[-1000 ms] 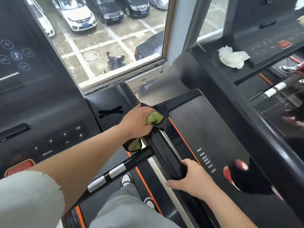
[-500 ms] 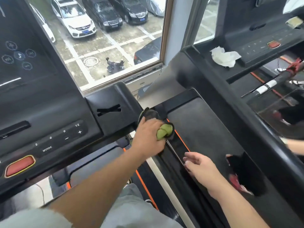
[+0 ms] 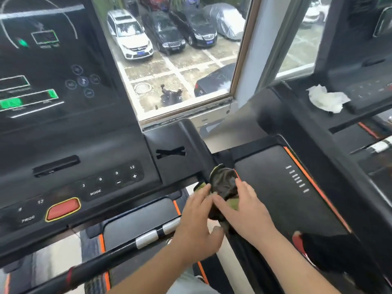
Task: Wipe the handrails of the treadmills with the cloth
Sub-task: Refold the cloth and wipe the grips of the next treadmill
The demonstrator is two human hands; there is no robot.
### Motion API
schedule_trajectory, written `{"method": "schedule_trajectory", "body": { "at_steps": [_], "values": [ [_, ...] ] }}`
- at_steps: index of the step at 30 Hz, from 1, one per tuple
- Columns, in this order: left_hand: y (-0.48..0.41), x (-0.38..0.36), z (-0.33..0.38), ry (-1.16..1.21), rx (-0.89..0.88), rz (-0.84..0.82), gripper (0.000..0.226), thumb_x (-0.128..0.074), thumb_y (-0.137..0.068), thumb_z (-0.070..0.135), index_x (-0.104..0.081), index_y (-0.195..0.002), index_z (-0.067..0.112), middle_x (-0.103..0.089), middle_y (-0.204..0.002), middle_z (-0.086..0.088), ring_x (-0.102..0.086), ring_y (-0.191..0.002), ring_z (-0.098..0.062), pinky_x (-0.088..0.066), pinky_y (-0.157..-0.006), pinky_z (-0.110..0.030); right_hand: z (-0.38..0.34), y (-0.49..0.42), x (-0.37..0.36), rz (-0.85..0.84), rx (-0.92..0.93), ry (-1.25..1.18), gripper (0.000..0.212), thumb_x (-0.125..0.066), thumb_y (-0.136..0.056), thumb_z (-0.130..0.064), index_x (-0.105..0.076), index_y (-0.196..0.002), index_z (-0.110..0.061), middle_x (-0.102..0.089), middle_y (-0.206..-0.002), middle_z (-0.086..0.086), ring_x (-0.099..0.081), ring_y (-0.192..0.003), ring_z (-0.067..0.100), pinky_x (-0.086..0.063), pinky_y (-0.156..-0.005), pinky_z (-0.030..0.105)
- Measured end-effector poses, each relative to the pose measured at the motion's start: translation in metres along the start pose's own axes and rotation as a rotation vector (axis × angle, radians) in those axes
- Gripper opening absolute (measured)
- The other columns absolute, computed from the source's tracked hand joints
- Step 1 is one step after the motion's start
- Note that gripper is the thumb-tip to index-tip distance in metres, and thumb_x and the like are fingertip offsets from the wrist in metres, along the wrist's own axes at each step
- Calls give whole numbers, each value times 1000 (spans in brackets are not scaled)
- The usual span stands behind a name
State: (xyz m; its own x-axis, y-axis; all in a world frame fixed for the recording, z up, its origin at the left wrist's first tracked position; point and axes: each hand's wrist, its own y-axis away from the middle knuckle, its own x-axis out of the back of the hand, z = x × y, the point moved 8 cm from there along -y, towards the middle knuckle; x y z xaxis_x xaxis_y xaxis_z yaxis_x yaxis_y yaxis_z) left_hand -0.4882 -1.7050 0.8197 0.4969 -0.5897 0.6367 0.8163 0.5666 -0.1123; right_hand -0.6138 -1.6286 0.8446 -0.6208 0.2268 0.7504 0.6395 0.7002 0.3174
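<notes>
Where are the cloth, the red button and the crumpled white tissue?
cloth (image 3: 223, 183): head view, on its dark bunched top.
red button (image 3: 63, 209): head view, on its centre.
crumpled white tissue (image 3: 324, 98): head view, on its centre.

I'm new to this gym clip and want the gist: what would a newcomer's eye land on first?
At centre, the left hand and right hand meet on a bunched dark-and-green cloth on the black handrail. The red button stands out on the near console at lower left, and a crumpled white tissue lies on the neighbouring console, upper right.
</notes>
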Motion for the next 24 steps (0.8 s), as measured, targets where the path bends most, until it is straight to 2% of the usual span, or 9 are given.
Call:
{"method": "schedule_trajectory", "body": {
  "at_steps": [2, 3, 7, 9, 14, 16, 19, 21, 24],
  "values": [
    [1, 20, -24, 53, 129, 115, 70, -54, -67, 19, -57, -136, 26, -38, -144, 34, -32, -137, 6, -18, -116, -12, -4, -14, -12, -45, -24, 255, 106, -64, -77, -79, -25, -157, -22, -36, -151, 5, -52, -130, 29, -47, -99, 40],
    [-3, 26, -31, 61, 167, 132, 64, -53, -66, 16, -61, -129, 29, -42, -133, 39, -36, -129, 9, -23, -113, -13, -8, -19, -15, -28, -18, 354, 105, -65, -75, -80, -28, -153, -20, -41, -142, 6, -56, -122, 29, -50, -92, 39],
    [-18, 39, -45, 66, 301, 82, 46, -46, -71, 16, -65, -111, 31, -57, -112, 22, -50, -113, -5, -43, -98, -21, -31, -52, -15, 155, -7, 411, 64, -59, -88, -67, -50, -126, -17, -48, -110, 4, -61, -96, 27, -44, -68, 34],
    [-19, 45, -52, 65, 338, 102, 41, -46, -74, 17, -65, -108, 29, -56, -107, 20, -52, -108, -5, -44, -91, -19, -38, -80, -17, 139, -15, 347, 59, -57, -92, -63, -52, -129, -17, -50, -112, 5, -59, -95, 29, -44, -71, 34],
    [-22, 48, -59, 86, 368, 101, 37, -45, -76, 17, -65, -105, 28, -54, -103, 22, -54, -103, -4, -46, -89, -19, -48, -123, -15, 53, -52, 112, 72, -54, -91, -71, -53, -143, -21, -55, -130, 9, -59, -119, 35, -47, -98, 42],
    [-21, 48, -64, 114, 380, 114, 34, -46, -77, 14, -61, -99, 35, -53, -100, 26, -55, -101, -4, -45, -85, -19, -48, -109, -12, 55, -35, 118, 78, -57, -86, -76, -51, -141, -21, -54, -128, 6, -59, -118, 32, -50, -96, 42],
    [-19, 50, -69, 161, 405, 156, 31, -47, -77, 14, -54, -86, 43, -57, -95, 23, -58, -94, -4, -47, -79, -21, -43, -67, -16, 73, 78, 343, 95, -68, -70, -83, -41, -139, -24, -45, -125, 2, -57, -111, 25, -56, -88, 38],
    [-19, 53, -69, 172, 400, 178, 33, -49, -79, 10, -54, -81, 42, -59, -91, 21, -59, -91, -3, -45, -75, -16, -37, -46, -26, 88, 156, 489, 102, -76, -67, -75, -34, -145, -25, -39, -132, 3, -53, -113, 24, -57, -86, 35],
    [-25, 60, -65, 184, 372, 191, 36, -51, -81, 2, -60, -80, 37, -61, -88, 20, -60, -86, -4, -45, -70, -13, -33, -56, -28, 206, 220, 435, 73, -86, -72, -49, -50, -127, -20, -46, -120, 5, -57, -101, 28, -56, -75, 36]
  ]
}}
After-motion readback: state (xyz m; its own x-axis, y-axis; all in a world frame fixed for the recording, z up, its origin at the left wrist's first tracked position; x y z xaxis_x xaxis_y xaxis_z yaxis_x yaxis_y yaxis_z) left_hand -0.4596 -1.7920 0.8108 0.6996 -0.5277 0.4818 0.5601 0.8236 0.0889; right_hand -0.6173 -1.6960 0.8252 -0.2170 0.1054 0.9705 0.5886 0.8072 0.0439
